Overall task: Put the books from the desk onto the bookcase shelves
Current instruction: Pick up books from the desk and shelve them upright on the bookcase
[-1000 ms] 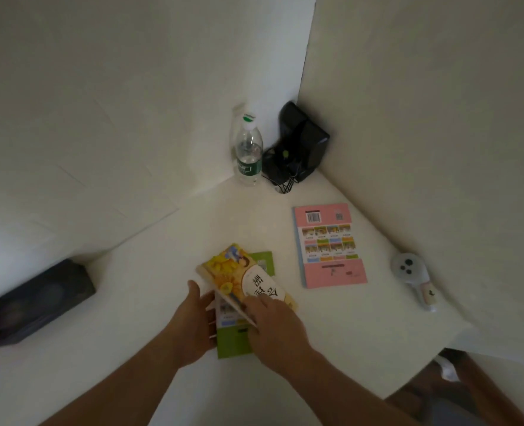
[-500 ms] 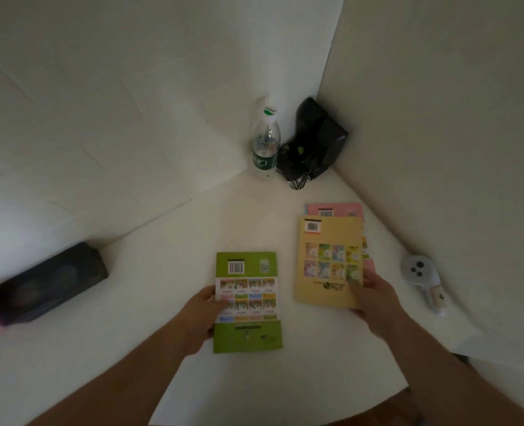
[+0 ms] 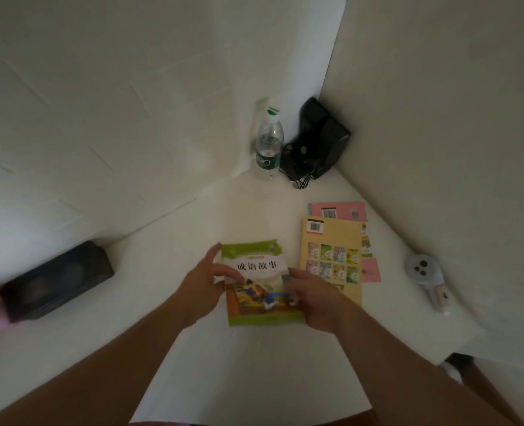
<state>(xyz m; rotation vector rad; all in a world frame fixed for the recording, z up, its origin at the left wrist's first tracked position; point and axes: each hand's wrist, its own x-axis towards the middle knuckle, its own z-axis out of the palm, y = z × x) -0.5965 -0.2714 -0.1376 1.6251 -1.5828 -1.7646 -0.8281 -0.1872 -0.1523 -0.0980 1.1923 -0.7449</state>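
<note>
The green book (image 3: 262, 282) lay with its front cover up on the white tabletop (image 3: 193, 348), in front of the person and a little left of the other books. The left hand (image 3: 204, 281) gripped its left edge, with the thumb across the cover near the title and the other fingers at the top left corner. The right hand (image 3: 311, 295) held the right edge, the thumb on the cover and the fingers curled at the side. It was not possible to tell whether the book was lifted or only rested on the tabletop.

Just beside it on the right lay the yellow book (image 3: 331, 256) with the back cover up, and it lay over the pink book (image 3: 340, 210), of which only the far end and a strip at the right side could be seen. The right hand covered the near left corner of the yellow book.

In the far corner stood a clear water bottle (image 3: 268, 149) with a green label, upright, and just beside it a black device with cables (image 3: 319, 142). A small white handheld fan (image 3: 427, 278) lay near the right wall. A dark box (image 3: 54, 279) was at the left edge of the tabletop
</note>
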